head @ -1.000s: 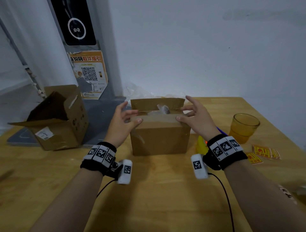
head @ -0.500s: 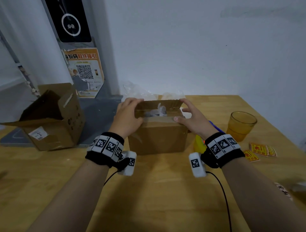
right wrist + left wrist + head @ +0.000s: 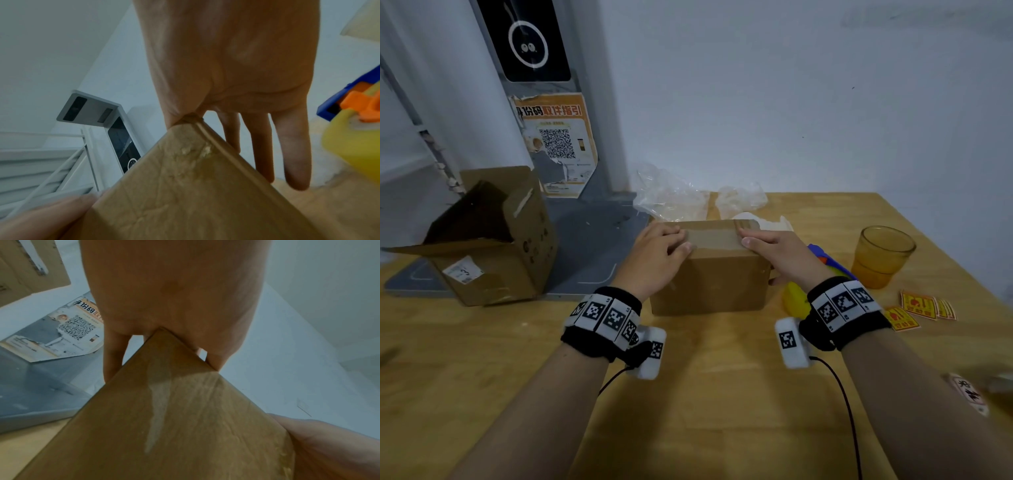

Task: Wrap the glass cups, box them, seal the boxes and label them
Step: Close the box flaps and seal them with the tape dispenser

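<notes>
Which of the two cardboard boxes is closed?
The small box under both hands, mid-table, flaps pressed flat. The larger box at left lies tipped with flaps open.

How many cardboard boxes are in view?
2: the small box under both hands at the table's middle, flaps folded down, and an open box lying tipped at far left.

- The left hand (image 3: 174,293) lies over the top corner of the cardboard box (image 3: 164,426).
- A QR-code poster (image 3: 68,332) shows behind.
- The right hand (image 3: 329,449) touches the box's right edge.

Box (image 3: 709,274) contents hidden under flaps.
</notes>
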Demonstrator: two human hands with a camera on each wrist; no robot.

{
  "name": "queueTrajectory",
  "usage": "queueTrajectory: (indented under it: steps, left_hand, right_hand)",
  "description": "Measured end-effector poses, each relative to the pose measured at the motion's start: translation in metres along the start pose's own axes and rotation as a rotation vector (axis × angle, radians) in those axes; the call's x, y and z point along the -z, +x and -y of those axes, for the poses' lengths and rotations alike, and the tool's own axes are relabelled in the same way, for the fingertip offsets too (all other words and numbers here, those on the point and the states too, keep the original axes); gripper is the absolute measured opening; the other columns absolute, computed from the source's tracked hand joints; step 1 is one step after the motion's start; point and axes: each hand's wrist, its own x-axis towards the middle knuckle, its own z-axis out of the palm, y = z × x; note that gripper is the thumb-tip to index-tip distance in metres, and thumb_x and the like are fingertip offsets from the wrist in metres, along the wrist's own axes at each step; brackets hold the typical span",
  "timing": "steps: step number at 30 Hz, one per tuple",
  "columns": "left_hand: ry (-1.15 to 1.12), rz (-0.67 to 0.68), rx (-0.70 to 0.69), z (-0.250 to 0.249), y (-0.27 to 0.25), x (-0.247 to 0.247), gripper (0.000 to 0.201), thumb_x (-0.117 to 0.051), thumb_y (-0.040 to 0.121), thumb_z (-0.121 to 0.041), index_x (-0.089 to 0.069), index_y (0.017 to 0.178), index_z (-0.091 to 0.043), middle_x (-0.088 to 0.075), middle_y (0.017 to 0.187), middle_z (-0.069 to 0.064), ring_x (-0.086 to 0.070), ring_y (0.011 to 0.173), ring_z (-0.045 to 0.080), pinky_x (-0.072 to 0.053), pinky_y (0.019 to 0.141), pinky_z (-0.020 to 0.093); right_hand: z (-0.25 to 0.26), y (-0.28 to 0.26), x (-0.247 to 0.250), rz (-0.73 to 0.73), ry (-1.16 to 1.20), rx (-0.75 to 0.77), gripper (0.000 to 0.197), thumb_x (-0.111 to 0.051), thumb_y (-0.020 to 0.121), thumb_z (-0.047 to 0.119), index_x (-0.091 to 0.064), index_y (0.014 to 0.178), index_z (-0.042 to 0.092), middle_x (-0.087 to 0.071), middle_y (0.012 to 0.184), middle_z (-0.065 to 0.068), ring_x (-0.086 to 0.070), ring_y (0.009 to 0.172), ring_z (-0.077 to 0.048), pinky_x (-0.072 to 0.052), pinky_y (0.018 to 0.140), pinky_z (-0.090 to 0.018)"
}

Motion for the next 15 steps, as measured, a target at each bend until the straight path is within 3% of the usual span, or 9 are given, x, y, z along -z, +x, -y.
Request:
queueTrajectory:
  steps: [3,7,12,15]
  left_hand:
    - [-0.023,-0.021,0.022,0.000,-0.001,0.001,0.049,-0.051,0.104,-0.046,-0.058,0.146,-0.023,-0.048,0.151,-0.012,-0.030,0.148,0.013,-0.027,0.123,0.045]
    - [-0.066,-0.017,0.034,0.000,-0.004,0.005,0.046,-0.054,0.103,-0.043,-0.060,0.144,-0.023,-0.050,0.148,-0.013,-0.037,0.143,0.012,-0.032,0.121,0.045]
    - [-0.093,0.001,0.025,-0.010,-0.018,0.006,0.040,-0.053,0.105,-0.034,-0.062,0.142,-0.023,-0.051,0.148,-0.011,-0.043,0.139,0.012,-0.035,0.119,0.042]
    - [-0.106,0.010,0.039,-0.017,-0.031,0.007,0.040,-0.055,0.104,-0.034,-0.063,0.141,-0.024,-0.051,0.146,-0.011,-0.045,0.137,0.012,-0.037,0.118,0.042]
  right_hand:
    - [0.004,-0.004,0.002,-0.011,0.054,-0.021,0.030,-0.066,0.100,0.038,-0.069,0.129,0.041,-0.068,0.102,0.023,-0.068,0.072,0.002,-0.054,0.051,-0.021]
    - [0.006,-0.013,0.003,-0.004,0.071,-0.002,0.033,-0.069,0.098,0.035,-0.070,0.130,0.035,-0.071,0.114,0.017,-0.068,0.078,0.005,-0.056,0.064,-0.017]
    - [0.003,-0.033,0.003,-0.054,0.116,-0.076,0.030,-0.076,0.091,0.039,-0.075,0.121,0.039,-0.074,0.111,0.011,-0.074,0.095,-0.015,-0.065,0.078,-0.047]
    - [0.001,-0.048,0.006,-0.073,0.087,-0.093,0.029,-0.078,0.089,0.040,-0.076,0.118,0.039,-0.073,0.110,0.012,-0.072,0.099,-0.017,-0.065,0.075,-0.048]
